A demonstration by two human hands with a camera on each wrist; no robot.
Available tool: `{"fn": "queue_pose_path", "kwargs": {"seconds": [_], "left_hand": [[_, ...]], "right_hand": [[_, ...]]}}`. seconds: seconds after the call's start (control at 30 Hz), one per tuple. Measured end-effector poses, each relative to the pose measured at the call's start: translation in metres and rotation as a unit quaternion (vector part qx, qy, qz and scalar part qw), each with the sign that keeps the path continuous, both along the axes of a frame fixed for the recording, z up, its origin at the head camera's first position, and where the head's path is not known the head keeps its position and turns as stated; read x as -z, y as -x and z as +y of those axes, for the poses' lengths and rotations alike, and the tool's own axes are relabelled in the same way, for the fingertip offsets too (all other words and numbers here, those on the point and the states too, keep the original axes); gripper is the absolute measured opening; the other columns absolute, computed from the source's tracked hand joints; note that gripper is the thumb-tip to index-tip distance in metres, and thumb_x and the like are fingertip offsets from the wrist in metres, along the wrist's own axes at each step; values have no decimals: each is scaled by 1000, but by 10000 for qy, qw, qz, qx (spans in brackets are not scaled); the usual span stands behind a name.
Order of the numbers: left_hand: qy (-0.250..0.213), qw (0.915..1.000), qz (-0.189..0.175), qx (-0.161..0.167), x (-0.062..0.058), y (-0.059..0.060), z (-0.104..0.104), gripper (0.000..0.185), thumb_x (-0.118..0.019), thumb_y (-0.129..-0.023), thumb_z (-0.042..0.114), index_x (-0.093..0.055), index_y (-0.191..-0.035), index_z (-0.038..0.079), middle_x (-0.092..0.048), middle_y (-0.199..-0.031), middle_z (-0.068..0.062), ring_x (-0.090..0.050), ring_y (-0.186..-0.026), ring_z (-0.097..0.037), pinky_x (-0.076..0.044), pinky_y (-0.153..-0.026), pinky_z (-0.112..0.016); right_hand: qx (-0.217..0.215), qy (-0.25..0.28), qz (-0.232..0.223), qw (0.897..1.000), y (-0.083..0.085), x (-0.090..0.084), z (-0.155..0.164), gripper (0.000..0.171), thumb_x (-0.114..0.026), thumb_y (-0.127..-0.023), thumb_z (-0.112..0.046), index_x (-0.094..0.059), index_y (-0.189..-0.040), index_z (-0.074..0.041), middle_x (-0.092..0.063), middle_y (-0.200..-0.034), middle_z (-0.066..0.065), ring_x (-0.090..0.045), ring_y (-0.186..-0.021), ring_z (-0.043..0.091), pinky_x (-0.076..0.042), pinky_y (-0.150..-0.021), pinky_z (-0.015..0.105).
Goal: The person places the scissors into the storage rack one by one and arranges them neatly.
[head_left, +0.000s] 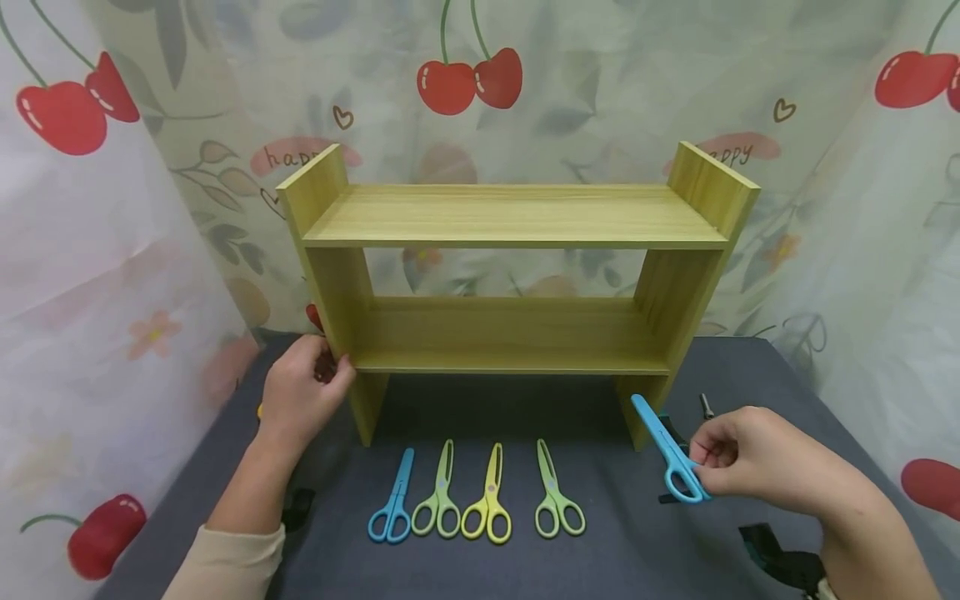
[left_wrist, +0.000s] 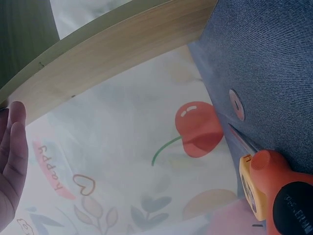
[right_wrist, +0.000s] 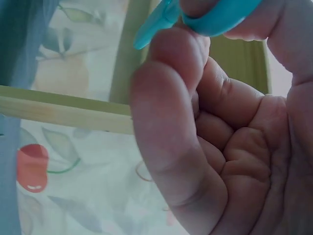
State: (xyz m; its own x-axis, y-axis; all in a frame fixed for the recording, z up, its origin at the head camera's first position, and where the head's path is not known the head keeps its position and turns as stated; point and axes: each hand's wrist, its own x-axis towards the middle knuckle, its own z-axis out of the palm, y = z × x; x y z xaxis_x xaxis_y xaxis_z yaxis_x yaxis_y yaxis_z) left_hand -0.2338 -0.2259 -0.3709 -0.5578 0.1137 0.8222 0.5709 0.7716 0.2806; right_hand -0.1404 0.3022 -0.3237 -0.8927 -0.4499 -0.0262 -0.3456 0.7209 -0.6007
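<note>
A two-tier wooden shelf point(head_left: 517, 218) stands upright at the back of the table. My left hand point(head_left: 306, 387) holds the front edge of its left side panel with thumb and fingers. In the left wrist view, fingers point(left_wrist: 17, 139) lie at the panel's outer face; the thumb is out of view. My right hand point(head_left: 757, 458) pinches blue scissors point(head_left: 666, 442) by a handle loop, blades tilted up toward the shelf's right leg. On the table before the shelf lie other blue scissors point(head_left: 397, 498), green scissors point(head_left: 441, 492), yellow scissors point(head_left: 491, 498) and more green scissors point(head_left: 553, 492).
Left of the shelf, the left wrist view shows an orange tool with a black round part point(left_wrist: 293, 200), a yellow piece point(left_wrist: 253, 188) and a metal disc point(left_wrist: 236, 104). A grey metal tip point(head_left: 706, 406) shows behind my right hand. Cherry-print curtains point(head_left: 592, 108) surround the dark table.
</note>
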Motion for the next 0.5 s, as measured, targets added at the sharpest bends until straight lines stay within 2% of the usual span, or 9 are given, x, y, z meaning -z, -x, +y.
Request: {"fn": "queue_pose_path", "kwargs": {"seconds": [0.2,0.5], "left_hand": [[27,10000,46,-2,0,0,0,9,-69,-83,2,-60,-84,0,-58,-76,-13,-55,-60,-23,-45,-53,-36],[23,10000,41,-36,1,0,0,10,-69,-83,3,-60,-83,1,-58,-75,-13,-56,-60,-24,-45,-52,-37]], "right_hand": [[234,50,784,9966,-11,-6,5,20,-79,-81,-5,-68,-82,-22,-62,-67,-13,-59,-61,7,-47,-58,25],[837,541,1612,9819,-27,-11,6,28,-80,-74,5,-68,-84,-19,-63,-71,-10,-60,-62,9,-49,-56,22]]}}
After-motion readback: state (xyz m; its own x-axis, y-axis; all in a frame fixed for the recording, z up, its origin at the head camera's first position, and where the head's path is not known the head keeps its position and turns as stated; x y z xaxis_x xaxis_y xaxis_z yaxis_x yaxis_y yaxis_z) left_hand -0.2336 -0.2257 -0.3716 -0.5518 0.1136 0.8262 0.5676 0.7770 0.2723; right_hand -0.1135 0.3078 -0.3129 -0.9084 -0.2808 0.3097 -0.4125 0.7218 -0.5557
